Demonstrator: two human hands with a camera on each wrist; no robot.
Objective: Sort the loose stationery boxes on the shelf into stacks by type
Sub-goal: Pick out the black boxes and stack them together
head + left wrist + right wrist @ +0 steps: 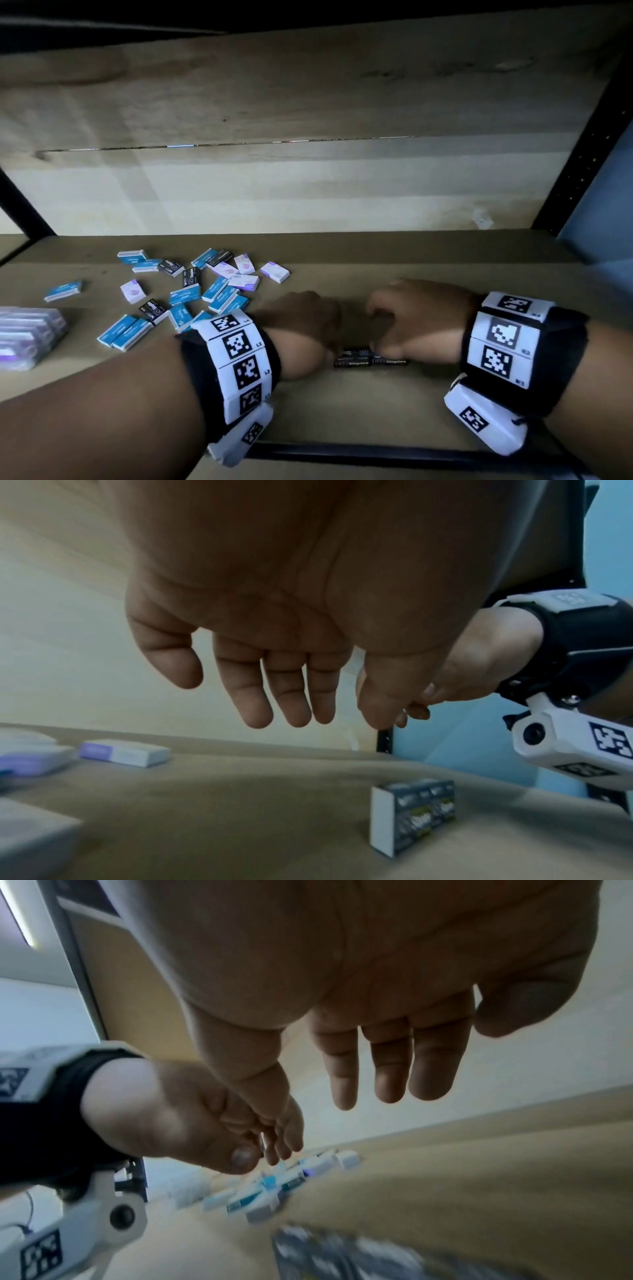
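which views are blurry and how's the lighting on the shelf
Head view: dim, the hands in shadow, scattered blue boxes fairly sharp, print on the black staple boxes readable. Left wrist view: left hand sharp, black boxes soft, purple box blurred. Right wrist view: black boxes at the bottom edge badly smeared.

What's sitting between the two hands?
The black staples boxes lie on the shelf between the left hand and right hand, seen in the head view.

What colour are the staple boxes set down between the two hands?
Black staple boxes with white "Staples" lettering; the head view shows them best.
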